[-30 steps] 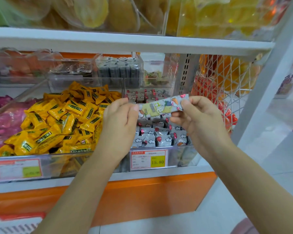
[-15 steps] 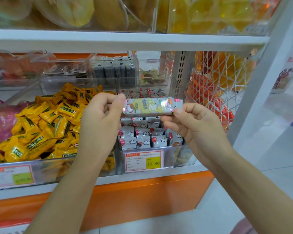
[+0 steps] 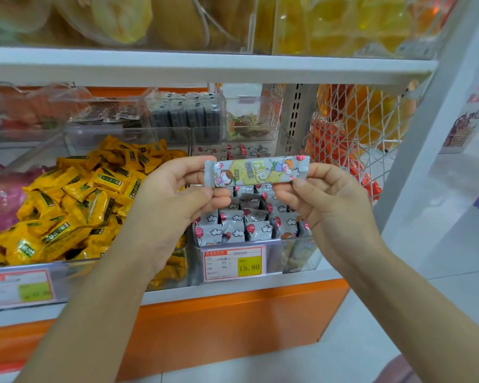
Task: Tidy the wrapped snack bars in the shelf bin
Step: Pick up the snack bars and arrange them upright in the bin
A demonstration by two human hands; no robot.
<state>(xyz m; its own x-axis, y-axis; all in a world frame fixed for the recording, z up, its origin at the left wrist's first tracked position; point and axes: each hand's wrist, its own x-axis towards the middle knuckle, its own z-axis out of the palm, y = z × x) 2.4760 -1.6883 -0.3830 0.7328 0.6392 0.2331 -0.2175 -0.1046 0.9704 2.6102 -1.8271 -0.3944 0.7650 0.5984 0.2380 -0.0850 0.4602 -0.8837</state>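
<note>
Left hand and right hand each pinch one end of a wrapped snack bar, now level and printed face up, tilted a second ago. Below them, the clear bin holds matching bars; yellow packets left.

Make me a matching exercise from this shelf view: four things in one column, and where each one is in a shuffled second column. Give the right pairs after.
Things
1. snack bar
2. yellow wrapped candies
3. price tag reading 15.80
4. net bag of orange packs

Places
A. on the front wall of the clear bin
B. hanging at the right end of the shelf
C. held level between the left hand and the right hand
D. heaped in the bin to the left

Pairs: 1-C, 2-D, 3-A, 4-B
</note>
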